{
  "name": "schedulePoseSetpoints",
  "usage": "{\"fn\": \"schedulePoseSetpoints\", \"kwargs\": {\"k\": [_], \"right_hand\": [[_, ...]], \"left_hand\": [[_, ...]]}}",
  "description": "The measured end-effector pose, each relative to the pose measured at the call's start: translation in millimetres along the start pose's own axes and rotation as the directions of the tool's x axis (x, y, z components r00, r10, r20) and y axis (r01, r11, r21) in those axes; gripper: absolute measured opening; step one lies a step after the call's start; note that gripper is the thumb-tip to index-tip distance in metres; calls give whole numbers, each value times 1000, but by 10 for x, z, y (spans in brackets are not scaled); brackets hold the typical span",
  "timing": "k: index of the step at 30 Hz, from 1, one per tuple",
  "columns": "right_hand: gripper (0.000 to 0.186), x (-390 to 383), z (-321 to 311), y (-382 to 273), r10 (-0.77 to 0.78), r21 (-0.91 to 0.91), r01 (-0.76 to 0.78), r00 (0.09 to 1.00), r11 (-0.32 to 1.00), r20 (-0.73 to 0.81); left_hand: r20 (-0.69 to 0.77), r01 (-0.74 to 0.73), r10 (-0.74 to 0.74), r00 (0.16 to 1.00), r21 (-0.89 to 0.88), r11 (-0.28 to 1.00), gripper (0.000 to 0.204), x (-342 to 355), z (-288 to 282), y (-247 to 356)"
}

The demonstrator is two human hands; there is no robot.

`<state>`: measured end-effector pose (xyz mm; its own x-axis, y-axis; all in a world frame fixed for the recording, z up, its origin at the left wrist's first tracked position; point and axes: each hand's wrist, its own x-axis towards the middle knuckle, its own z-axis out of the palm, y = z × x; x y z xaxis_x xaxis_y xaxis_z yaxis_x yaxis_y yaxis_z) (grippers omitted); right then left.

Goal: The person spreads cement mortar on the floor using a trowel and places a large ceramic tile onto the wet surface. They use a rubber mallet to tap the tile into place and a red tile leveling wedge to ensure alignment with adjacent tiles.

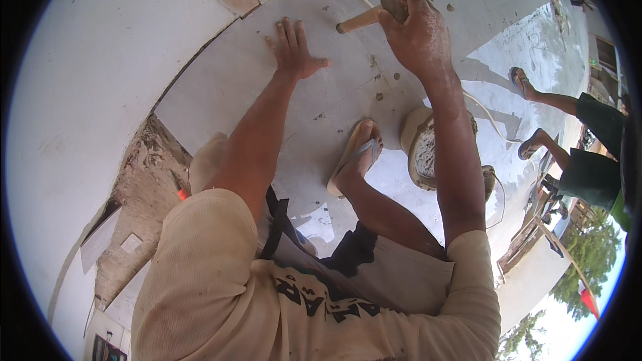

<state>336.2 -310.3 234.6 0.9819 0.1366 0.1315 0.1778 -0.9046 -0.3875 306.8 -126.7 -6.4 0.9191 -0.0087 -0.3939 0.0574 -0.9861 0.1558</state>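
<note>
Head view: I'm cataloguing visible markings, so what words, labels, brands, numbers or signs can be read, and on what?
Cream shirt: large dark block letters across the front, partly folded; I won't copy them out.
Dark panel, lower left: any marking too small to read.
Mallet and bucket: none visible.

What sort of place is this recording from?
Likely a building site, apparently partly open to the outdoors, as trees show at the edge. Signs of it: grey floor slabs beside a rough brown patch, a smeared bucket with whitish stuff inside, and a mallet in the right hand.
</note>
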Motion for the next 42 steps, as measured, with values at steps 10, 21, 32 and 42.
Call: {"fn": "schedulePoseSetpoints", "kwargs": {"k": [10, 21, 32, 42], "right_hand": [[51, -1180, -204, -24, 259, 296, -410, 861, 863, 437], [72, -1963, 1051, 88, 35, 153, -285, 561, 946, 827], [73, -2536, 1981, 232, -326, 346, 21, 396, 938, 859], [73, -2619, 2050, 2, -417, 227, 464, 361, 856, 834]], "left_hand": [[-137, -142, 138, 981, -23, 990, 117, -55, 248, -317], [-20, -240, 241, 970, 22, 970, 67, -2336, 536, -2209], [-11, 518, -539, 842, -261, 815, 31, -4413, 629, -3004], [-381, 790, -842, 382, -337, 511, 42, -4403, 1272, -3251]]}}
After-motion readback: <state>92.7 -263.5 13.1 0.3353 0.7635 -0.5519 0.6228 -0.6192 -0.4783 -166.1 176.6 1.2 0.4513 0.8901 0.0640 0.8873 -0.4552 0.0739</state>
